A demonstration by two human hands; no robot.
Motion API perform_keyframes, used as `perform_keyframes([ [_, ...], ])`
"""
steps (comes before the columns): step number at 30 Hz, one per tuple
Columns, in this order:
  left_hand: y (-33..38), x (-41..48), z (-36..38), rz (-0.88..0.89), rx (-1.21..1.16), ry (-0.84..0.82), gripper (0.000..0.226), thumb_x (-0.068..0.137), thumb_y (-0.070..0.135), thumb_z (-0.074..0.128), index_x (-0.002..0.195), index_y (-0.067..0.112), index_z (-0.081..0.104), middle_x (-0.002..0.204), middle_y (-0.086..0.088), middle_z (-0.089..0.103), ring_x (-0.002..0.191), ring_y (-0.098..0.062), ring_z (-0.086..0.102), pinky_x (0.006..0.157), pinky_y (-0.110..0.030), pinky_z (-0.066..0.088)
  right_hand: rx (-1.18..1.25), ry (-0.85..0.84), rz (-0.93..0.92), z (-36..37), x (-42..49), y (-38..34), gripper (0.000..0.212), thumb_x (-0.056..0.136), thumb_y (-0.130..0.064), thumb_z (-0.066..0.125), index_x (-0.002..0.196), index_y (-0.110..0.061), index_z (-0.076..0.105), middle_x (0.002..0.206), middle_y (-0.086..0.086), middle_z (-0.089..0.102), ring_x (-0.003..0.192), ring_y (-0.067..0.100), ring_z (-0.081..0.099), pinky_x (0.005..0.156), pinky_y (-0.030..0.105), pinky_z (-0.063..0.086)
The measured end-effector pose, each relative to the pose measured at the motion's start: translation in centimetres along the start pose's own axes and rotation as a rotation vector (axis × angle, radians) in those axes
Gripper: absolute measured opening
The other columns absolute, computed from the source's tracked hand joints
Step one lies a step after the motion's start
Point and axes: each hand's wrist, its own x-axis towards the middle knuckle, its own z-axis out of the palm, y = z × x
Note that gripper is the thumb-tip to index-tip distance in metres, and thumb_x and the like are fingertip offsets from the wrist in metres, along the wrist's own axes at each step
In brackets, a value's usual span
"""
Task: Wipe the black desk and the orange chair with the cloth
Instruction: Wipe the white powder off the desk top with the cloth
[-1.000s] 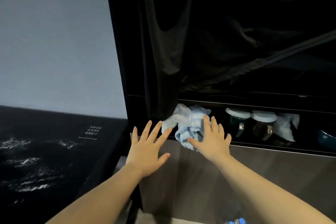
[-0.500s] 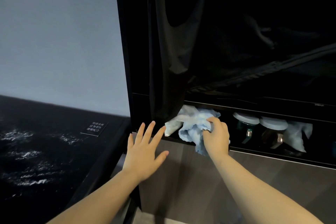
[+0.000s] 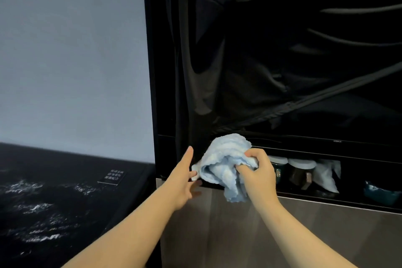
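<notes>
A crumpled light blue cloth (image 3: 221, 163) is bunched in my right hand (image 3: 258, 175), whose fingers are curled round it in front of a dark shelf slot. Just left of the cloth, my left hand (image 3: 183, 177) reaches forward with straight fingers, its fingertips touching the cloth's left edge. A white piece of cloth (image 3: 195, 171) peeks out between the two. No black desk or orange chair can be told in this view.
A black fabric cover (image 3: 272, 54) hangs above the slot. Inside the slot stand two lidded jars (image 3: 301, 169), a white rag (image 3: 326, 175) and a dark bowl (image 3: 380, 191). A grey-brown panel (image 3: 304, 230) lies below. A dark speckled surface (image 3: 54, 198) and grey wall (image 3: 69, 54) fill the left.
My right hand went from lying flat on the cloth to gripping it and lifting it out of the slot. My left hand moved right toward the cloth.
</notes>
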Motion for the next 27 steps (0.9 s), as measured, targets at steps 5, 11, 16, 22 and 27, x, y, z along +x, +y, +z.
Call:
perform_keyframes([
  [5, 2.5, -1.4, -3.4, 0.012, -0.319, -0.062, 0.059, 0.088, 0.055, 0.053, 0.122, 0.007, 0.061, 0.112, -0.019, 0.068, 0.107, -0.033, 0.064, 0.095, -0.045, 0.048, 0.151, -0.386, -0.037, 2.1, -2.0, -3.2, 0.013, 0.071, -0.004, 0.054, 0.077, -0.014, 0.059, 0.070, -0.005, 0.056, 0.058, 0.003, 0.046, 0.056, 0.013, 0.038],
  [11, 5.1, -5.3, -9.2, 0.347, -0.121, 0.337, 0.023, 0.087, 0.024, 0.066, 0.107, 0.014, 0.061, 0.101, -0.013, 0.069, 0.091, -0.033, 0.067, 0.077, -0.047, 0.056, 0.320, -0.416, 0.221, 7.7, -1.5, -5.5, 0.012, 0.092, -0.022, 0.055, 0.085, -0.015, 0.062, 0.088, -0.003, 0.063, 0.083, 0.010, 0.058, 0.072, 0.019, 0.046],
  [16, 5.7, -8.4, -13.1, 0.412, 0.071, 0.440, 0.028, 0.081, 0.023, 0.073, 0.104, 0.011, 0.063, 0.096, -0.013, 0.071, 0.084, -0.031, 0.069, 0.072, -0.046, 0.058, 0.290, -0.737, 0.261, 13.3, -3.0, -7.0, 0.066, 0.084, -0.036, 0.067, 0.139, -0.030, 0.031, 0.130, -0.013, 0.042, 0.118, 0.009, 0.049, 0.087, 0.024, 0.047],
  [22, 5.7, -11.9, -19.0, 0.395, -0.010, 0.443, 0.026, 0.083, 0.023, 0.071, 0.106, 0.010, 0.066, 0.098, -0.015, 0.072, 0.090, -0.033, 0.070, 0.078, -0.051, 0.057, 0.510, -0.802, 0.458, 18.6, -4.3, -7.7, 0.052, 0.067, -0.028, 0.076, 0.112, -0.008, 0.062, 0.105, 0.012, 0.071, 0.101, 0.030, 0.066, 0.090, 0.042, 0.053],
  [27, 4.4, -12.9, -22.2, 0.347, -0.148, 0.370, 0.025, 0.088, 0.024, 0.064, 0.110, 0.012, 0.063, 0.101, -0.014, 0.072, 0.092, -0.032, 0.070, 0.073, -0.043, 0.057, 0.761, -1.017, 0.676, 21.5, -7.9, -7.3, 0.051, 0.079, -0.033, 0.065, 0.126, -0.017, 0.055, 0.122, 0.013, 0.064, 0.112, 0.030, 0.061, 0.096, 0.045, 0.049],
])
